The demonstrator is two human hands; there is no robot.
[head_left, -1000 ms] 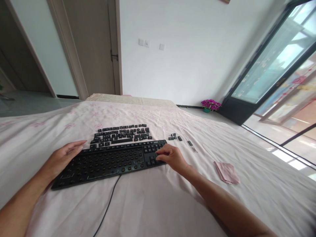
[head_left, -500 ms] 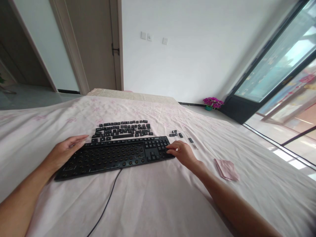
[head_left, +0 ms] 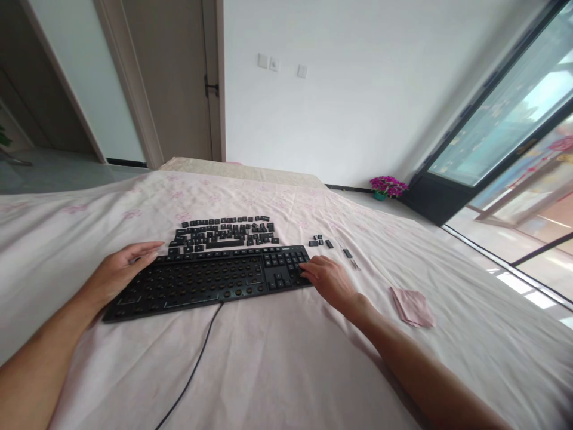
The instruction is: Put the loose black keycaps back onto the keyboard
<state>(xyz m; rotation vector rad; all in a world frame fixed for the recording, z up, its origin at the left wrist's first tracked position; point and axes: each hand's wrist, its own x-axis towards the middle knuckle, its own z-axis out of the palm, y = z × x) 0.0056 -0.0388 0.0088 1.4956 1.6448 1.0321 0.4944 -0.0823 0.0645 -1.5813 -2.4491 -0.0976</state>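
Note:
A black keyboard (head_left: pixel 201 280) with most of its keycaps off lies on a pale pink sheet. My left hand (head_left: pixel 119 270) rests flat on its left end, fingers together and stretched out. My right hand (head_left: pixel 329 279) sits at the keyboard's right end, fingertips on the number pad keys. Rows of loose black keycaps (head_left: pixel 224 234) lie just behind the keyboard. A few more keycaps (head_left: pixel 319 241) and a small thin tool (head_left: pixel 349 255) lie to the right of it.
The sheet (head_left: pixel 286 358) covers a wide flat surface. The keyboard's cable (head_left: pixel 197 364) runs toward me. A folded pink cloth (head_left: pixel 412 307) lies right of my right arm. A door, a wall, a flower pot (head_left: pixel 387 187) and a glass door stand beyond.
My right hand has slid from the middle of the number pad to its right edge. The left hand has stayed on the keyboard's left end. The view has tilted slightly.

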